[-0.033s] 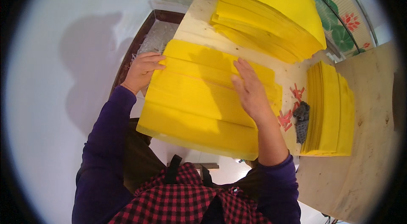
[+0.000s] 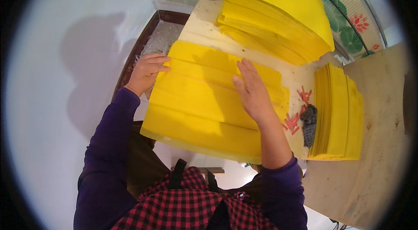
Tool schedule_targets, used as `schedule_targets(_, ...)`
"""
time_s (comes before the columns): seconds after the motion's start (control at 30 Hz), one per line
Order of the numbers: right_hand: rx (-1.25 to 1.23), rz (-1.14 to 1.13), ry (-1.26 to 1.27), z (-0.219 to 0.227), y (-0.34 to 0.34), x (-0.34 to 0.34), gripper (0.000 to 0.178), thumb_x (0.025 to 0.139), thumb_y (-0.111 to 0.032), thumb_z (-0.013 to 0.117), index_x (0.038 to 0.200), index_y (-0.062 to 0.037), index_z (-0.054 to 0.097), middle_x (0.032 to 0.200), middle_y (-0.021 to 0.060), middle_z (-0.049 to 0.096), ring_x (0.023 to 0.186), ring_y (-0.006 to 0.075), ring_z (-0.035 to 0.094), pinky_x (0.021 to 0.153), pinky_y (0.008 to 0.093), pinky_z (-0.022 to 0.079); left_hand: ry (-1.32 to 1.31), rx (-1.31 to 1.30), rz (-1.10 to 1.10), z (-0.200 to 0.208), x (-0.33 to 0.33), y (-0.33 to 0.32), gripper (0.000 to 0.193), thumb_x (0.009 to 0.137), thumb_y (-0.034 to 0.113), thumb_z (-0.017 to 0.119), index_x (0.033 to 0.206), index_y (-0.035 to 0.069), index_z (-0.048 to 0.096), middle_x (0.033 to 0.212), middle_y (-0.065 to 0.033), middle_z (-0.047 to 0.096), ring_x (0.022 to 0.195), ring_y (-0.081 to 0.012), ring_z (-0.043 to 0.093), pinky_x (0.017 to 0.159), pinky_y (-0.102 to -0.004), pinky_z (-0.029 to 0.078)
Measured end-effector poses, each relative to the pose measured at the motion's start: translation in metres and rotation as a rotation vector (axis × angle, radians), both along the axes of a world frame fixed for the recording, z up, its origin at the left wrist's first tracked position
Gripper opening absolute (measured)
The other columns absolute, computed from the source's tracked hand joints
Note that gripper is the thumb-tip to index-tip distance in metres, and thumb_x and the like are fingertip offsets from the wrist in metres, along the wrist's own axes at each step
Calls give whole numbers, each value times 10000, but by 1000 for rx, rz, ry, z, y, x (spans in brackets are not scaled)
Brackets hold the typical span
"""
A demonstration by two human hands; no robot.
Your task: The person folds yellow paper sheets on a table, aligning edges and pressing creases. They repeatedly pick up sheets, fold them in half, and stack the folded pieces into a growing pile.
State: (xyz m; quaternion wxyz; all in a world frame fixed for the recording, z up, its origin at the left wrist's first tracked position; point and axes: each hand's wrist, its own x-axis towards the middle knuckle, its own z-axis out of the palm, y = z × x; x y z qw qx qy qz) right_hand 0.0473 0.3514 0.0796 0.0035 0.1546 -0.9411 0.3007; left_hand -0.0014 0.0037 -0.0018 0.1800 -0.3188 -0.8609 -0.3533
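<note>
Several overlapping yellow sheets of fabric-like material (image 2: 191, 99) lie in front of me at the table's near edge, their front edge hanging over it. My left hand (image 2: 147, 74) is closed at their left edge, fingertips on top and thumb side hidden. On the right part of the sheets rests my right hand (image 2: 251, 88), open, its fingers stretched out and close together, thumb a little apart. It holds nothing. Beyond the sheets stands a tall stack of yellow sheets (image 2: 278, 8), its top sheet curving over. Another yellow stack (image 2: 338, 112) is to the right.
Red strips (image 2: 291, 122) and a crumpled dark grey cloth (image 2: 309, 125) lie between the sheets and the right stack. A pale wooden table (image 2: 202, 23) bears everything. Clear plastic (image 2: 162, 36) is in a brown-edged box at the left. A patterned screen (image 2: 344, 16) stands behind.
My right hand has slid slightly left across the yellow sheets. My left hand stays at the left edge.
</note>
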Motion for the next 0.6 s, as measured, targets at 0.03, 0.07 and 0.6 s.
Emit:
schedule_targets(0.03, 68, -28, 30, -6, -5, -2, 669, 957, -428, 496, 1405, 53, 373, 1504, 241, 307, 1417, 373, 249, 1156, 475, 211, 13, 10, -5, -1, -2, 4, 231, 770, -59, 598, 876, 83, 745, 1088, -100, 701, 1122, -294, 599, 987, -373, 447)
schedule_targets(0.07, 147, -65, 37, -6, -21, 1, 679, 959, -443, 481, 1407, 56, 370, 1505, 243, 304, 1418, 372, 247, 1156, 478, 207, 22, -1, 10, 6, 1, -6, 230, 768, -59, 599, 877, 82, 745, 1088, -98, 701, 1121, -293, 600, 983, -374, 450)
schedule_targets(0.6, 415, -187, -25, -41, -23, 19, 789, 965, -540, 395, 1469, 49, 250, 1553, 218, 214, 1457, 326, 166, 1177, 468, 131, 70, 35, -5, 2, 4, -3, 238, 757, -75, 589, 881, 63, 738, 1088, -103, 698, 1120, -301, 600, 959, -378, 462)
